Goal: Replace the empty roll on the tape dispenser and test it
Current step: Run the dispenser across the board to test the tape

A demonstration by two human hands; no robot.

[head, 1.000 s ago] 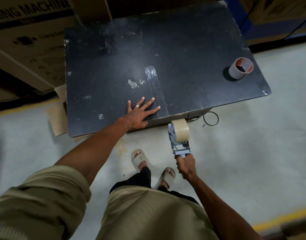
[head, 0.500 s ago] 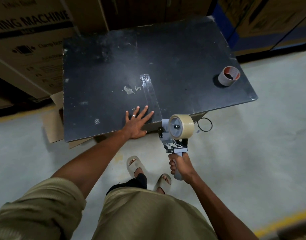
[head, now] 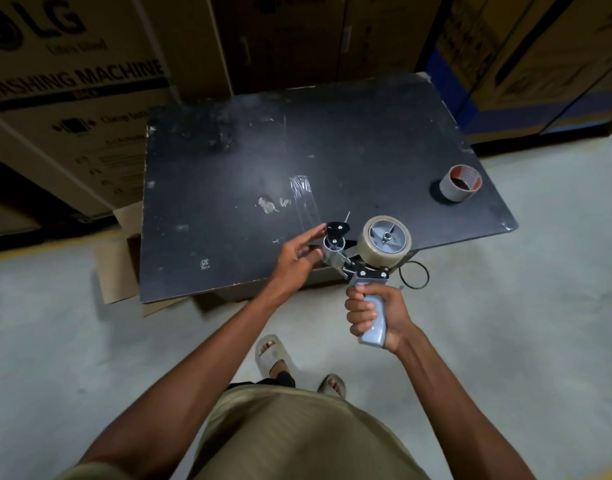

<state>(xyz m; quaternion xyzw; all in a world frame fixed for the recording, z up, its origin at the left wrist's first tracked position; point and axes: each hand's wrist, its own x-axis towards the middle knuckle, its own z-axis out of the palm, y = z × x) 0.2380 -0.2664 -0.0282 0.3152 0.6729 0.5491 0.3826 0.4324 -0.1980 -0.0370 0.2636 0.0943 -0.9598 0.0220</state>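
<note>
Head view (only view).

R hand [head: 374,315]: fist wrapped fully round the pale grey handle of the tape dispenser [head: 361,261], fingers curled shut, firm hold. Dispenser stands upright above the fist, tipped a little toward L. New roll [head: 384,242] sits on the hub directly above the grip, clear/tan tape, hub spokes and centre nut visible through the core. Seated flush as far as I can tell.

L hand [head: 297,256]: just beside the dispenser's front end, to the L of R grip and slightly above it. Fingers loosely half-open, tips touching or nearly touching the front roller [head: 333,244] and black guard tab. Cannot tell if a tape end is pinched; no free tape tail clearly visible.

Beyond the grip: black board [head: 367,140] serving as tabletop. Strip of clear tape [head: 306,206] stuck on it, up and L of the L fingertips. Old core [head: 461,183], empty, red inner face, stands well up and to the R of the grip, near the board's R edge. Boxes [head: 72,98] behind.

Step, judged: roll swap done, one test strip laid; now checking/re-threading at roller and blade.

Next needs: L fingers find tape end, keep clear of the teeth, draw it over the roller sticky side out; R keeps handle steady.
</note>
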